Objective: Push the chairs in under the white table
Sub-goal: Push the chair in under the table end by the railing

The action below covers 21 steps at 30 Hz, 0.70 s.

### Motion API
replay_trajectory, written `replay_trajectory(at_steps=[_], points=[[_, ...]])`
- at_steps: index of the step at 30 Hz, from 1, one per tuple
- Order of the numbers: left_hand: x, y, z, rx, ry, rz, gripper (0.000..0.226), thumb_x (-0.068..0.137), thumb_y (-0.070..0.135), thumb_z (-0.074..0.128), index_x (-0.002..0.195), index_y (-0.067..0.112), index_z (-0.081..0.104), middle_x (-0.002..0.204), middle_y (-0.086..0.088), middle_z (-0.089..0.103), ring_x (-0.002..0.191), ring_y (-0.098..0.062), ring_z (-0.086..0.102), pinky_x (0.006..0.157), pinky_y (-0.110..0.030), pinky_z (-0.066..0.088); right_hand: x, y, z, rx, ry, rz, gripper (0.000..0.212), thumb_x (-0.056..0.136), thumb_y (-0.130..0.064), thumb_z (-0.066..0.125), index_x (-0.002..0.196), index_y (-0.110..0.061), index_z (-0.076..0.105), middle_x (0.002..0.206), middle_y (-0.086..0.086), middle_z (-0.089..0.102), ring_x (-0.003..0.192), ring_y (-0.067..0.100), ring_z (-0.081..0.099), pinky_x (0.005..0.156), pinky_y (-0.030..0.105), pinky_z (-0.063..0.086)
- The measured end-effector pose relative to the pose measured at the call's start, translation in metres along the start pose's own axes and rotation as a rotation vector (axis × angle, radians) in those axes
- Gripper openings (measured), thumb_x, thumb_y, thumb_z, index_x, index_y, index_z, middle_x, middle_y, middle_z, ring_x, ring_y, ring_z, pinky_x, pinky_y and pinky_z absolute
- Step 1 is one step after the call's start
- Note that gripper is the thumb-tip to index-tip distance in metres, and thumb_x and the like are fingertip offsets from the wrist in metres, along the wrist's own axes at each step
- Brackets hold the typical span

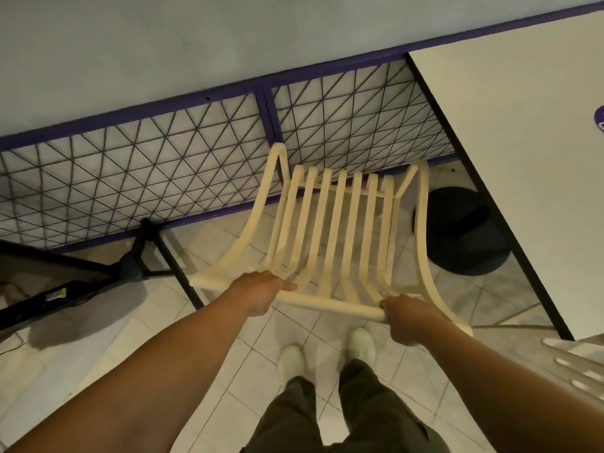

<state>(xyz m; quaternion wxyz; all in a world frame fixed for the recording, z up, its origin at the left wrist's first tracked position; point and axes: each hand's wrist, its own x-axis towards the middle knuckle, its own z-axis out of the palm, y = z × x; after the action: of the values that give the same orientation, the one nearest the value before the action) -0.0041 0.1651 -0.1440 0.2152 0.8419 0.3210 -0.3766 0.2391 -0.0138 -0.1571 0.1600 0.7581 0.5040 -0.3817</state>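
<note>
Closest to me, my left hand [261, 291] and my right hand [403, 317] are both wrapped shut around the top rail of the cream slatted chair [330, 230], left hand toward the rail's left end, right hand toward its right end, with bare rail between them. The rail runs crosswise under my fingers, and the chair's slats stretch straight away from them, so its long axis points forward toward the purple mesh fence [163, 171] rather than toward the table. The white table [523, 158] lies off to the right of my right hand; its dark edge runs past that hand and on ahead, apart from the chair's right side rail. My right hand is the nearer one to it. Beyond my right fingers, the round black table base [464, 230] sits on the tiled floor [209, 348], partly under the tabletop. I judge the chair must swing to the right before it can slide under. A second pale chair [578, 364] shows blurred at my far right.
</note>
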Motion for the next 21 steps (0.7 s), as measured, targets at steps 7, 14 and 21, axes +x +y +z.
replay_trajectory(at_steps=[7, 14, 21], points=[[0.013, -0.006, -0.027, 0.156, -0.009, 0.093, 0.081, 0.094, -0.004, 0.051, 0.153, 0.047, 0.028, 0.135, -0.007, 0.049, 0.109, -0.029, 0.057, 0.074, -0.033, 0.04, -0.004, -0.007, 0.017, 0.123, 0.031, 0.072, 0.032, 0.089, -0.018, 0.068, 0.119, -0.023, 0.061, 0.098, -0.004, 0.061, 0.085, 0.011, 0.061, 0.082, 0.026, 0.052], [0.024, -0.012, -0.04, 0.222, 0.013, 0.121, 0.082, 0.092, -0.005, 0.051, 0.151, 0.047, 0.031, 0.138, -0.007, 0.049, 0.113, -0.029, 0.057, 0.076, -0.032, 0.04, -0.005, -0.015, 0.027, 0.193, 0.054, 0.124, 0.034, 0.087, -0.016, 0.069, 0.119, -0.023, 0.061, 0.098, -0.004, 0.06, 0.084, 0.011, 0.059, 0.078, 0.024, 0.048], [0.027, -0.019, -0.032, 0.213, 0.066, 0.145, 0.07, 0.091, 0.007, 0.056, 0.149, 0.043, 0.038, 0.13, -0.003, 0.059, 0.104, -0.025, 0.061, 0.072, -0.032, 0.041, -0.006, -0.014, 0.028, 0.252, 0.06, 0.111, 0.031, 0.086, -0.027, 0.07, 0.117, -0.027, 0.062, 0.098, -0.007, 0.062, 0.087, 0.01, 0.061, 0.088, 0.031, 0.052]])
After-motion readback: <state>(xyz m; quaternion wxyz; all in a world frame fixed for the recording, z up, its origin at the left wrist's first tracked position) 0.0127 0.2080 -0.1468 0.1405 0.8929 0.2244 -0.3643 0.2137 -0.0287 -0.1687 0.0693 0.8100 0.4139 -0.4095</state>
